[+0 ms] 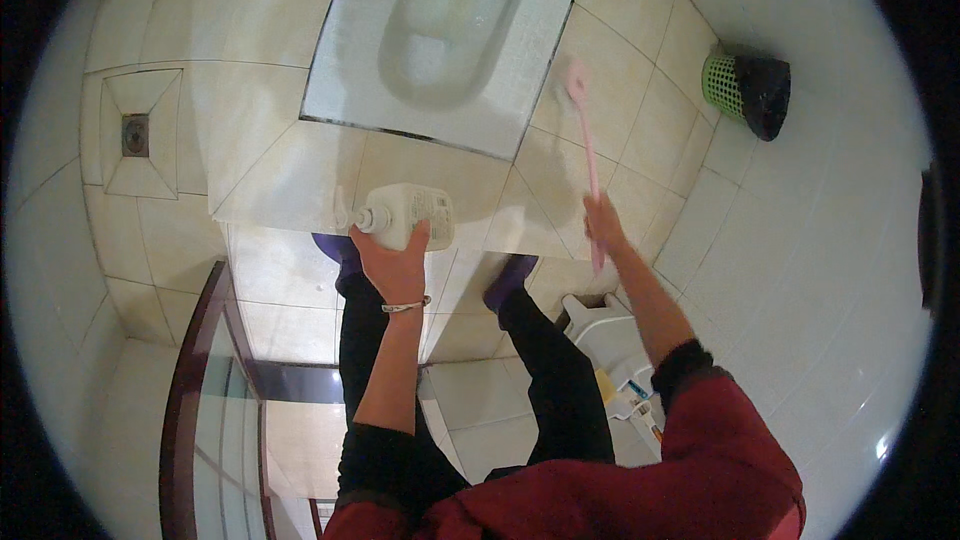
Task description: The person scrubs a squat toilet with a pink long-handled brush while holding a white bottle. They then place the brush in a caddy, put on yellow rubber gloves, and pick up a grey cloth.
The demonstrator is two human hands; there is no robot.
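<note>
A white pump bottle with a printed label is gripped by my left hand, its pump pointing left. My right hand is closed around the handle of a long pink toilet brush. The brush head is up and away from me, over the tiles to the right of the squat toilet. The toilet is set in the raised floor in front of me, with a dark edge around its white pan. The bottle is held above the tiles short of the pan's near edge.
A green mesh waste basket with a black liner is by the right wall. A floor drain lies at the left. Beside my right leg is a white plastic stool near several small items. A dark-framed glass door stands at lower left, beside the step edge.
</note>
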